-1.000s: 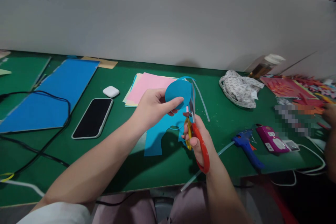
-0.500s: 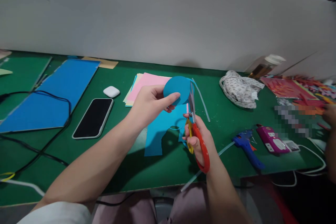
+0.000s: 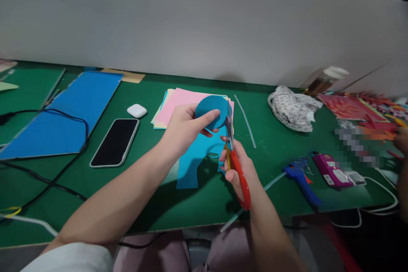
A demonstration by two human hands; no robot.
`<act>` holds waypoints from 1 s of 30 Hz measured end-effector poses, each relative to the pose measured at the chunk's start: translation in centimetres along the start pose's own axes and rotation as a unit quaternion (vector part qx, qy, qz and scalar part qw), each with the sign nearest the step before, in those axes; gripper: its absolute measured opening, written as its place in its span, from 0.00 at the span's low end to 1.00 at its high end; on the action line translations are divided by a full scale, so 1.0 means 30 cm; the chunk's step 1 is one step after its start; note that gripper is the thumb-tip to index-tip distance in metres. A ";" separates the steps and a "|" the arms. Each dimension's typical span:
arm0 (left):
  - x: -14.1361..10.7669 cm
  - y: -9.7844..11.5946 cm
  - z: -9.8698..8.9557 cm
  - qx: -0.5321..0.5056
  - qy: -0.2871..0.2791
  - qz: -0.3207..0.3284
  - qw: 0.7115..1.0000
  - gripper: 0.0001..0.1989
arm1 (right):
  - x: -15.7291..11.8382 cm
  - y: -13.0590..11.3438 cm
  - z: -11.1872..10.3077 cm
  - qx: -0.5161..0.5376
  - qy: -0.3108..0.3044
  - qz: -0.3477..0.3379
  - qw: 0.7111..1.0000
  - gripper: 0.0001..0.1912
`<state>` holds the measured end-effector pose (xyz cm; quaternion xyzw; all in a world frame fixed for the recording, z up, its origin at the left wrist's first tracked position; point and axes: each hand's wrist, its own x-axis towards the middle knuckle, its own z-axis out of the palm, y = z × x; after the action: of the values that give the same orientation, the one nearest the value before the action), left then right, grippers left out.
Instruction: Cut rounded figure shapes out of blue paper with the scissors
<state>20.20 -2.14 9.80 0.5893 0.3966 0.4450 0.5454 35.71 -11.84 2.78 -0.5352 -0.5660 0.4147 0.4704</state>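
Observation:
Between the thumb and fingers of my left hand is a round blue paper disc, held up off the table. My right hand grips a pair of scissors with red and yellow handles. The scissor blades point away from me and lie at the disc's right edge. Beneath the hands, a cut blue paper sheet rests on the table, with thin curled offcuts near it. Behind the disc lies a stack of pink, yellow and blue paper, partly covered by my left hand.
A phone, a white earbud case and a blue board lie to the left, with black cables. On the right are a clear glue stick, a patterned cloth pouch, a blue glue gun and a purple box. Another person's hand shows at far right.
The disc and both hands have shifted slightly left and the disc has tilted. The scissor blades look closer together, and the strip at the disc's upper right no longer shows there.

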 end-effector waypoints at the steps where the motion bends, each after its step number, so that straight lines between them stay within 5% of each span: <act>1: -0.002 0.003 0.001 0.007 0.000 0.002 1.000 0.18 | 0.002 0.004 -0.002 -0.002 -0.003 -0.001 1.000 0.55; 12: -0.016 0.013 0.002 0.052 -0.063 -0.027 0.996 0.15 | 0.004 -0.005 -0.012 -0.010 0.000 -0.005 1.000 0.55; 30: -0.006 0.022 -0.014 0.029 -0.032 -0.018 0.999 0.15 | 0.002 -0.025 0.002 0.022 0.032 0.012 0.999 0.52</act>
<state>19.73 -2.24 10.43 0.6117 0.4025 0.4044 0.5480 35.49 -11.84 3.51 -0.5445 -0.5350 0.4152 0.4949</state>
